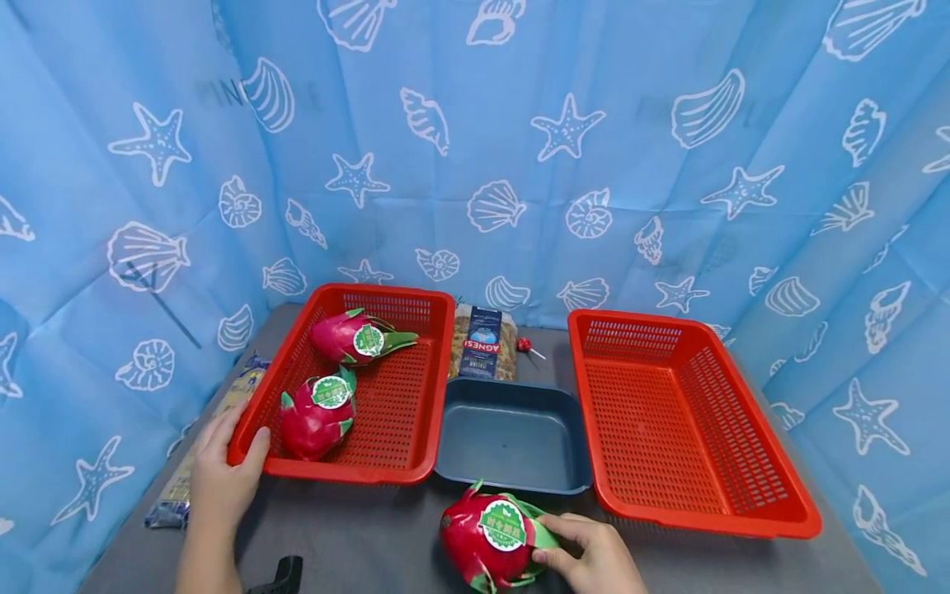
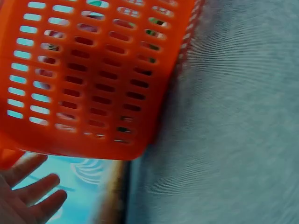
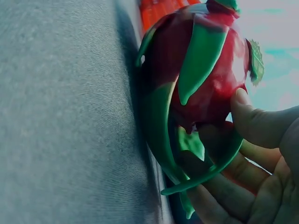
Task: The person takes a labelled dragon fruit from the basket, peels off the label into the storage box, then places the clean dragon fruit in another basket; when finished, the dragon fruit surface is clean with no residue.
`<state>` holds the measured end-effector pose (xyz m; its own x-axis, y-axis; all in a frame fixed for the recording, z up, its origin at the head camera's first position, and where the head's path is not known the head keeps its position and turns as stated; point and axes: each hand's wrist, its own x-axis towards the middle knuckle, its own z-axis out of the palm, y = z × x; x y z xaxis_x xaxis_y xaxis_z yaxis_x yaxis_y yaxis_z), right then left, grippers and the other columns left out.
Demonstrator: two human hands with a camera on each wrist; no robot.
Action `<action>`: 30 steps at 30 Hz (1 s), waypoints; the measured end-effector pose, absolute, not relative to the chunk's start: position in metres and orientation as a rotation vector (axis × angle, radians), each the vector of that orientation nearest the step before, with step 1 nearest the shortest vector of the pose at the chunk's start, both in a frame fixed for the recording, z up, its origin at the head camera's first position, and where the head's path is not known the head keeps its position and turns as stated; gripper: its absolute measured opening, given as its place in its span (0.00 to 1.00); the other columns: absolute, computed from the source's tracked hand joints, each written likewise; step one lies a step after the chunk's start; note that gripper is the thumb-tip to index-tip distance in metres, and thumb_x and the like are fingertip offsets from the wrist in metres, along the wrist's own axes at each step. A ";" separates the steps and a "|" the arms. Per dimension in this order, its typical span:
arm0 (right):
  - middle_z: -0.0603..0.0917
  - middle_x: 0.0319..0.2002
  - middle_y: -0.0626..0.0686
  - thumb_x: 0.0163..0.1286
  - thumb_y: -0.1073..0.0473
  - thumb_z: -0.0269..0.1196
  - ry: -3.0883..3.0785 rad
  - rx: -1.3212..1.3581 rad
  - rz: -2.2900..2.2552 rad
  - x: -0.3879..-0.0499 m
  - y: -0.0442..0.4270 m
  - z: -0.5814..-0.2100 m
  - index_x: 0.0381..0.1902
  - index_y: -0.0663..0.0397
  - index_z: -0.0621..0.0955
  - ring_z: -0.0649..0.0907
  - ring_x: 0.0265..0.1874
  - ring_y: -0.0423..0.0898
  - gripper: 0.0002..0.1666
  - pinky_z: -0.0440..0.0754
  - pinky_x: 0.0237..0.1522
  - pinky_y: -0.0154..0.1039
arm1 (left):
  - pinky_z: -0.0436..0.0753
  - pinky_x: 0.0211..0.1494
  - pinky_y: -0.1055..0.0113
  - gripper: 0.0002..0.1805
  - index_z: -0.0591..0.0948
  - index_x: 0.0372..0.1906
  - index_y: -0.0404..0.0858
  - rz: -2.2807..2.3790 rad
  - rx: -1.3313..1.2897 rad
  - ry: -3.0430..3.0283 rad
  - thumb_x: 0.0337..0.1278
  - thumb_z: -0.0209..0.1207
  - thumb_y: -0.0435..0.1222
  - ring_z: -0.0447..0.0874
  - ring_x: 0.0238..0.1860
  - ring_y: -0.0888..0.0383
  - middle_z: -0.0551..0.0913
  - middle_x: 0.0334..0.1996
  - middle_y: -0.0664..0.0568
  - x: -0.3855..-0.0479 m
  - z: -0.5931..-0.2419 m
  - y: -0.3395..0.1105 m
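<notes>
Dragon fruit: a rounded, magenta-red dragon fruit with glossy skin [image 1: 471,544] is lying just in front of the dark blue, shallow, rectangular plastic tray [image 1: 505,441], on the person's side. Whether the grey cloth surface [image 1: 356,536] is bearing its weight, I am not able to tell.

Right hand: in front of the tray, the right hand [image 1: 594,553] is gripping the leafy end; its thumb is pressing the red body, and its fingers are curling under the long, pointed green scales [image 3: 202,65].

Left hand: well left of the tray, the left hand [image 1: 226,466] is resting at the near left corner of the left red, perforated plastic basket [image 1: 393,396]; the fingers visible from its wrist are lying straight and apart, not clamping.

Weight: I am judging it moderate, with most mass sitting in the round body, so a tail-only hold is probably letting the body droop.

Skin: it is shining, so probably firm and rather slippery.

Scales: they are looking thin and bendable, perhaps easy to damage.

Best hold: a broad grasp around the body's widest part, with fingers supporting from below, is seeming safer than pulling the tips.
</notes>
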<state>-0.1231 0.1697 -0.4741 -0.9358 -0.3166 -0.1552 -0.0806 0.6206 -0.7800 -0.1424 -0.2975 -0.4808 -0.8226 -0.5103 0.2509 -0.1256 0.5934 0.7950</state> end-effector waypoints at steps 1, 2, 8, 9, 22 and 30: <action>0.86 0.36 0.44 0.56 0.49 0.78 2.565 -0.336 -1.241 -0.123 0.170 -0.476 0.50 0.58 0.89 0.80 0.33 0.38 0.26 0.83 0.38 0.36 | 0.77 0.52 0.32 0.35 0.70 0.76 0.40 -1.111 0.496 -2.355 0.64 0.64 0.38 0.69 0.63 0.35 0.68 0.71 0.38 -0.141 -0.479 -0.297; 0.86 0.36 0.44 0.56 0.49 0.78 2.558 -0.345 -1.266 -0.122 0.171 -0.477 0.50 0.58 0.89 0.79 0.32 0.37 0.26 0.81 0.37 0.34 | 0.77 0.52 0.31 0.35 0.70 0.75 0.39 -1.084 0.488 -2.345 0.63 0.64 0.37 0.69 0.63 0.35 0.69 0.70 0.37 -0.140 -0.476 -0.297; 0.84 0.34 0.45 0.56 0.51 0.79 2.499 -0.358 -1.376 -0.122 0.173 -0.482 0.49 0.60 0.89 0.77 0.31 0.35 0.26 0.78 0.34 0.33 | 0.77 0.52 0.29 0.34 0.76 0.70 0.38 -0.915 0.342 -2.247 0.55 0.68 0.34 0.71 0.64 0.40 0.74 0.68 0.41 -0.133 -0.453 -0.286; 0.84 0.34 0.45 0.56 0.51 0.79 2.494 -0.354 -1.387 -0.122 0.173 -0.483 0.49 0.60 0.89 0.77 0.32 0.36 0.26 0.78 0.34 0.33 | 0.78 0.52 0.31 0.35 0.77 0.70 0.39 -0.892 0.310 -2.239 0.54 0.69 0.34 0.72 0.64 0.41 0.75 0.67 0.42 -0.132 -0.448 -0.283; 0.84 0.34 0.41 0.60 0.50 0.77 2.514 -0.469 -1.523 -0.123 0.174 -0.494 0.48 0.58 0.90 0.78 0.33 0.35 0.23 0.78 0.35 0.33 | 0.68 0.65 0.79 0.28 0.83 0.62 0.34 -0.875 -0.334 -2.107 0.56 0.68 0.42 0.77 0.59 0.46 0.82 0.58 0.41 -0.122 -0.410 -0.211; 0.84 0.35 0.42 0.60 0.51 0.77 2.503 -0.520 -1.563 -0.122 0.176 -0.499 0.48 0.57 0.90 0.78 0.33 0.35 0.22 0.78 0.35 0.33 | 0.73 0.62 0.77 0.31 0.80 0.67 0.41 -0.986 -0.655 -2.188 0.65 0.64 0.53 0.78 0.58 0.53 0.81 0.60 0.49 -0.116 -0.413 -0.157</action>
